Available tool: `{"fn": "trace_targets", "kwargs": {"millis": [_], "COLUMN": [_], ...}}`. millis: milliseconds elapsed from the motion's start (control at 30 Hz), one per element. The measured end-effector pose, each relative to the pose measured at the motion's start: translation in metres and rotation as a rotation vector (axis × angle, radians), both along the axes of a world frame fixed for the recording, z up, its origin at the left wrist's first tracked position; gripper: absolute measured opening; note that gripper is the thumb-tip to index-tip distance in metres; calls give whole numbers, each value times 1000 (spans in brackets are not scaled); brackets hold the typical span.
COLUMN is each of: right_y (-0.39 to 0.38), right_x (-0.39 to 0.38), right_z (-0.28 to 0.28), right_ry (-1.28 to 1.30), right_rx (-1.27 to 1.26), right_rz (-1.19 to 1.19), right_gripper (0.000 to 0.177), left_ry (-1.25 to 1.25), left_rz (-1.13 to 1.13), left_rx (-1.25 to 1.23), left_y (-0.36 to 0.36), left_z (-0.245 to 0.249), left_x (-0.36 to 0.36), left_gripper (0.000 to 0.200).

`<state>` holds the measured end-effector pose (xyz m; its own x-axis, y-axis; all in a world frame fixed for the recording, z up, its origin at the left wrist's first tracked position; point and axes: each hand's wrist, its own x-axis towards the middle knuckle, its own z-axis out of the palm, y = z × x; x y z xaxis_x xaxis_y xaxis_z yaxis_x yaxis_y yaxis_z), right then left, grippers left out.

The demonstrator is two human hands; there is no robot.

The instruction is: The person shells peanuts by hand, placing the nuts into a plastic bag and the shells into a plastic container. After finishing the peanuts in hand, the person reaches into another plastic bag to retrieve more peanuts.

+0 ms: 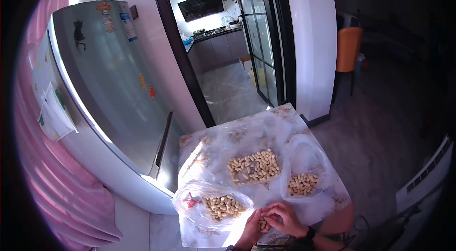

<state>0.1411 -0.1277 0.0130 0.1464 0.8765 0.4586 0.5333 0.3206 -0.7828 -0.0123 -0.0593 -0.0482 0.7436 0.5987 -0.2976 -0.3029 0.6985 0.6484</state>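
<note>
My left hand (252, 226) and my right hand (283, 219) meet at the near edge of the table. A few unshelled peanuts (263, 224) show between them. The fingers of both hands are closed around these peanuts, with the fingertips together; exactly which hand bears each nut is hard to make out. Left of my hands lies an opened clear plastic bag with peanuts (224, 207) in it. Another plastic bag (304, 156), beyond my right hand, also holds peanuts (303, 184). Farther back, a clear shallow container holds a spread of peanuts (254, 165).
A patterned cloth covers the table (285, 118). A tall grey refrigerator (109, 89) stands close on the left, beside a pink curtain (66, 194). Behind the table, a glass door (256, 32) stands open to a kitchen. An orange chair (349, 49) is at the right.
</note>
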Motion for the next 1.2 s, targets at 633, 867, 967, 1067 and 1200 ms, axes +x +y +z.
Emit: {"fn": "trace_targets", "kwargs": {"millis": [633, 867, 967, 1067, 1200], "right_y": [1, 1, -1, 0, 0], "right_x": [5, 6, 5, 5, 7], "right_z": [-18, -15, -8, -14, -15], "right_ry": [107, 74, 121, 120, 176], "right_rx": [16, 46, -1, 17, -15], "right_rz": [31, 33, 35, 33, 66], "right_gripper": [27, 28, 24, 24, 23], "left_ry": [1, 54, -29, -38, -53], "left_rz": [94, 120, 134, 140, 120], "left_rx": [48, 61, -7, 14, 12], "left_y": [-9, -10, -8, -7, -7], "left_z": [12, 16, 6, 9, 11], "left_x": [5, 7, 5, 5, 4], "left_gripper": [22, 23, 24, 26, 26]}}
